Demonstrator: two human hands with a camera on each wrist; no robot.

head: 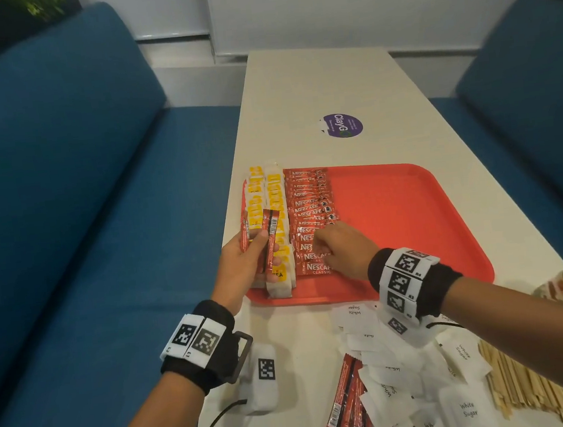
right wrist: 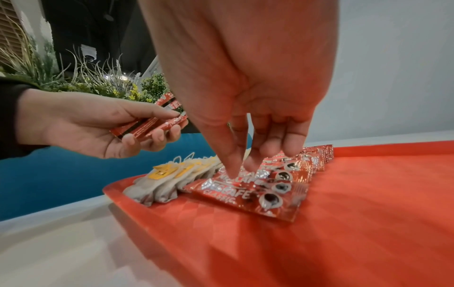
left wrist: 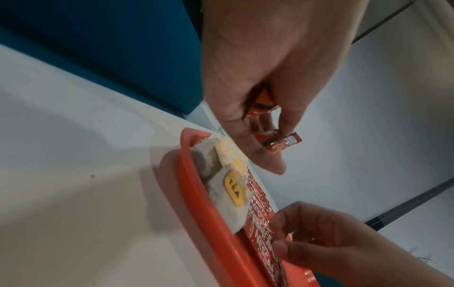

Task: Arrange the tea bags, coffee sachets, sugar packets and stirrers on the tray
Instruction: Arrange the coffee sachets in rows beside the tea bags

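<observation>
My left grip [head: 244,265] holds a few coffee sachets [head: 270,238], their long axes pointing away from me. Just right of it, my right grip [head: 342,248], thumb and forefinger curled down, pinches a row sachet [head: 304,247] lying crosswise on the tray [head: 411,221].

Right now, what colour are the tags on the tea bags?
Yellow tags, dark TEA lettering; clearest in left wrist view.

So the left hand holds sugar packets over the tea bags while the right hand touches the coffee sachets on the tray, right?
No. The left hand holds coffee sachets, not sugar packets; the head view shows it. It is over the tea bags, and the right hand touches the coffee row on the tray.
</observation>
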